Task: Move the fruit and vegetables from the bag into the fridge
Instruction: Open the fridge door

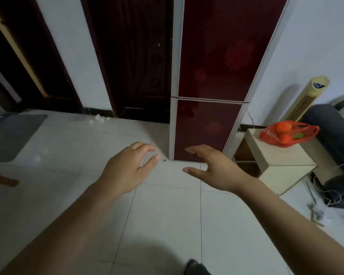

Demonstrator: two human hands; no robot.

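A dark red fridge [216, 72] with pale side trim stands ahead, both its doors closed. To its right a red plastic bag [286, 134] lies on a low wooden cabinet [276, 155]; orange fruit and something green show through it. My left hand [127, 167] and my right hand [213, 167] are stretched out over the tiled floor in front of the fridge's lower door. Both hold nothing, with fingers spread and slightly curled. The bag is well to the right of my right hand.
A dark wooden door [135, 56] is left of the fridge. A grey mat [10, 133] lies at far left. A beige tower fan [304, 98], a dark seat [332, 126] and loose cables [330, 195] crowd the right side.
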